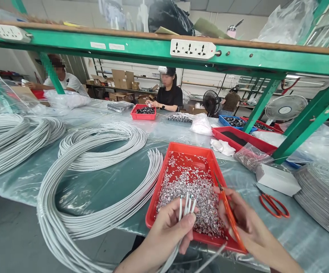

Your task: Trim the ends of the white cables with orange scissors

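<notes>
My left hand [172, 226] is closed around several white cables [187, 206], their cut ends standing up between thumb and fingers. Dark green bits show at some tips. My right hand [245, 223] grips orange-handled scissors [229, 216], seen nearly edge-on, with the narrow dark tips pointing up and away. Both hands are over the near part of a red tray [217, 161], which holds a heap of small silvery pieces [191, 189]. The scissors are apart from the cables. A loose grey cable end [212, 258] lies below, between my wrists.
Coiled white cables [76, 223] lie left of the tray. More orange-handled scissors [273, 204], a white box [278, 180] and a grey coil [323, 201] are at right. A green shelf frame [147, 49] spans overhead. Across the table, a person [168, 91] works at another red tray [136, 115].
</notes>
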A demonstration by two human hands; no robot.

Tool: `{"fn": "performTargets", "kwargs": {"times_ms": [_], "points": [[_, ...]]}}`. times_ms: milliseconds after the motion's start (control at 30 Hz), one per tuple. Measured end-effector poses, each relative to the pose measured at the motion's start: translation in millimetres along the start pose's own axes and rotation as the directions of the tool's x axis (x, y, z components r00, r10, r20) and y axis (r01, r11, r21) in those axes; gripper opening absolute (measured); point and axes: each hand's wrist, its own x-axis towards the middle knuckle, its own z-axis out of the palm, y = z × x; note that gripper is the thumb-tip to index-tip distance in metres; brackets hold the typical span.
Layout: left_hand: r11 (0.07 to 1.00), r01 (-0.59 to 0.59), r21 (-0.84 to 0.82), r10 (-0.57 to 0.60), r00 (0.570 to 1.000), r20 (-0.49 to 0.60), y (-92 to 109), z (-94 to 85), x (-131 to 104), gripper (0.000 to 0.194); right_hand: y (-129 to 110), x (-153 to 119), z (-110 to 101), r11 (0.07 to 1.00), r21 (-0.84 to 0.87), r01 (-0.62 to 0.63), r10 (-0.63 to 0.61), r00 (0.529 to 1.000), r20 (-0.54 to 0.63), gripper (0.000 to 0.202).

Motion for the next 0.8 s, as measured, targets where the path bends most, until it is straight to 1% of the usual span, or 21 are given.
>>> {"fn": "performTargets", "kwargs": {"times_ms": [67, 100, 133, 200, 300, 367, 467, 567, 733, 800], "points": [[1.000, -0.009, -0.028, 0.009, 1.000, -0.018, 0.1, 0.2, 0.3, 0.036, -3.8, -15.1, -1.0, 0.996, 0.084, -0.043, 0.043, 0.999, 0.003, 0.054], [1.000, -0.007, -0.027, 0.005, 0.999, -0.046, -0.2, 0.4, 0.4, 0.038, -6.5, -21.3, -1.6, 0.993, 0.093, -0.068, 0.069, 0.998, -0.002, 0.053], [1.000, 0.002, -0.016, -0.003, 0.997, -0.073, -0.8, 0.6, 0.5, 0.039, -9.3, -26.2, -2.4, 0.994, 0.063, -0.089, 0.089, 0.996, 0.006, 0.053], [0.999, 0.022, 0.034, -0.017, 0.993, -0.118, -2.6, 0.5, 0.5, 0.041, -14.1, -31.6, -4.7, 0.992, -0.074, -0.103, 0.106, 0.993, 0.045, 0.053], [0.989, 0.003, 0.146, 0.014, 0.993, -0.117, -6.0, -0.7, 0.7, 0.038, -15.0, -32.4, -9.6, 0.966, -0.258, -0.026, 0.066, 0.987, 0.146, 0.057], [0.979, -0.039, 0.199, 0.062, 0.992, -0.110, -7.0, -2.2, 1.0, 0.035, -11.7, -31.8, -12.7, 0.954, -0.300, 0.005, 0.052, 0.982, 0.180, 0.057], [0.954, -0.095, 0.283, 0.123, 0.989, -0.084, -4.8, -4.0, 1.6, 0.029, -7.7, -31.6, -15.5, 0.929, -0.369, 0.015, 0.055, 0.983, 0.176, 0.051], [0.919, -0.120, 0.377, 0.159, 0.985, -0.073, 0.4, -2.9, 1.8, 0.024, -12.1, -30.0, -15.2, 0.886, -0.462, 0.047, 0.038, 0.984, 0.172, 0.045], [0.929, -0.097, 0.357, 0.151, 0.981, -0.124, 4.6, 3.4, 3.5, 0.025, -30.4, -24.4, -10.9, 0.846, -0.527, 0.088, 0.024, 0.979, 0.201, 0.044], [0.918, -0.114, 0.381, 0.183, 0.972, -0.149, 2.9, 3.8, 4.6, 0.025, -34.9, -22.9, -10.0, 0.827, -0.549, 0.124, -0.006, 0.977, 0.212, 0.047]]}}
